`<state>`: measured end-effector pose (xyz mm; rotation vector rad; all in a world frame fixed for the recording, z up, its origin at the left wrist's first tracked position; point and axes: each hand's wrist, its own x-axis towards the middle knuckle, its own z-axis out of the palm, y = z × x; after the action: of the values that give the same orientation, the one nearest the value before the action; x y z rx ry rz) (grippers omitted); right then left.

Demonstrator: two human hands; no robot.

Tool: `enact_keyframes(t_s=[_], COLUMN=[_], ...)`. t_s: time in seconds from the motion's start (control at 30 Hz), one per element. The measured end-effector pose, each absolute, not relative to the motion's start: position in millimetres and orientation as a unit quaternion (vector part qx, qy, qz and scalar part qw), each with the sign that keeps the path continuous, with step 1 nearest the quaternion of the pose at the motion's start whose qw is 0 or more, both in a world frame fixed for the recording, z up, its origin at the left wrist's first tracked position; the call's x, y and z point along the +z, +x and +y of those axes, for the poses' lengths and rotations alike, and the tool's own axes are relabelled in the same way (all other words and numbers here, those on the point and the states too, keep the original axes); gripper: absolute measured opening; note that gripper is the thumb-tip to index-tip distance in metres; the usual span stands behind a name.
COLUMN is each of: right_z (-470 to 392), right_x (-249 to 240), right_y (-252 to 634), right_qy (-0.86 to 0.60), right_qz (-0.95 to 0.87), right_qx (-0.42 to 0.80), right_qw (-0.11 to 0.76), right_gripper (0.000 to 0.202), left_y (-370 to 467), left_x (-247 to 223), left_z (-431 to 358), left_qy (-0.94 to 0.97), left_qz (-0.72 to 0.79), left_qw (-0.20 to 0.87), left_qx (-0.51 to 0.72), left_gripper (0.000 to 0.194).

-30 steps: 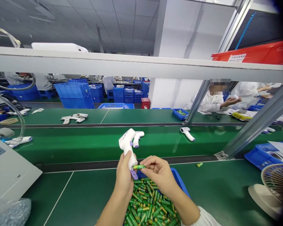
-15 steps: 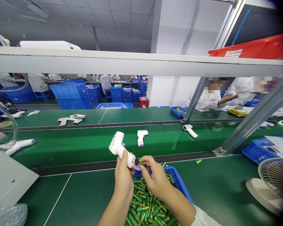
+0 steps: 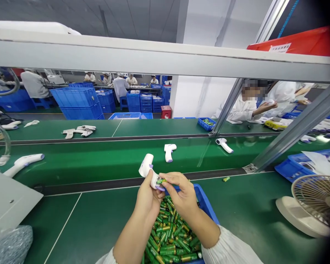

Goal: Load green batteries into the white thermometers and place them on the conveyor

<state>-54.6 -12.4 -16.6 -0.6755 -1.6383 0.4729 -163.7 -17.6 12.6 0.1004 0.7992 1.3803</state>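
My left hand (image 3: 148, 196) is closed around the handle of a white infrared thermometer (image 3: 147, 167) with purple buttons. The handle's end points right, and its purple battery cover (image 3: 160, 188) hangs open there. Between the thumb and fingers of my right hand (image 3: 181, 190) is a green and gold battery (image 3: 161, 181), lying against the open end of the handle. How far it sits inside is hidden by my fingers. Under both hands stands a blue bin (image 3: 206, 205) full of loose green batteries (image 3: 167, 234).
Other thermometers (image 3: 169, 152) lie on the green conveyor (image 3: 121, 157) beyond. One loose battery (image 3: 226, 179) is on the bench at right, near a small fan (image 3: 299, 212). A metal post (image 3: 294, 128) slants at right. A shelf (image 3: 143, 57) spans overhead. Co-workers (image 3: 244, 104) sit across.
The battery in my right hand has come up against the thermometer's open end. The thermometer has turned so that its open end faces my right hand more. The whole view has shifted slightly.
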Motion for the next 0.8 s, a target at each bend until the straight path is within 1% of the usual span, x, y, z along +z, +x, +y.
enact_keyframes(t_s=[0.07,0.2,0.33,0.4,0.47,0.6,0.67,0.7,0.73,0.8], right_z=[-12,-12,-12,-13,-14,-17,-17,-18,-18,-20], right_x=[-16,-14,-14,-13,-10,-5,-4,-4,-4,-4], right_y=[-55,-54,-51,-49,-47,-46,-46,-46,-45,-43], right_qy=[-0.28,-0.271,-0.293,-0.301,-0.292,-0.274,-0.282,-0.291,-0.305,-0.342], right_qz=[-0.723,-0.722,-0.719,-0.719,-0.746,-0.827,-0.842,-0.835,-0.817,-0.768], right_qx=[0.188,0.207,0.182,0.178,0.198,0.236,0.224,0.214,0.204,0.218], right_qw=[0.603,0.602,0.603,0.601,0.565,0.43,0.403,0.415,0.445,0.496], right_gripper=[0.027,0.025,0.025,0.026,0.026,0.035,0.038,0.037,0.035,0.027], left_y=[-166,-173,-174,-175,-177,-182,-183,-183,-183,-185], left_x=[15,16,14,13,14,16,17,17,18,18], left_z=[-17,-17,-17,-17,-16,-14,-14,-14,-14,-14], left_qy=[0.038,0.023,0.017,0.022,0.02,0.009,0.014,0.015,0.014,0.003], left_qz=[0.347,0.323,0.3,0.293,0.296,0.334,0.33,0.316,0.302,0.281], left_qw=[0.705,0.738,0.784,0.789,0.777,0.735,0.732,0.738,0.747,0.76], left_qx=[0.617,0.592,0.544,0.54,0.555,0.589,0.597,0.596,0.592,0.586], left_gripper=[0.027,0.028,0.027,0.026,0.027,0.025,0.021,0.02,0.02,0.022])
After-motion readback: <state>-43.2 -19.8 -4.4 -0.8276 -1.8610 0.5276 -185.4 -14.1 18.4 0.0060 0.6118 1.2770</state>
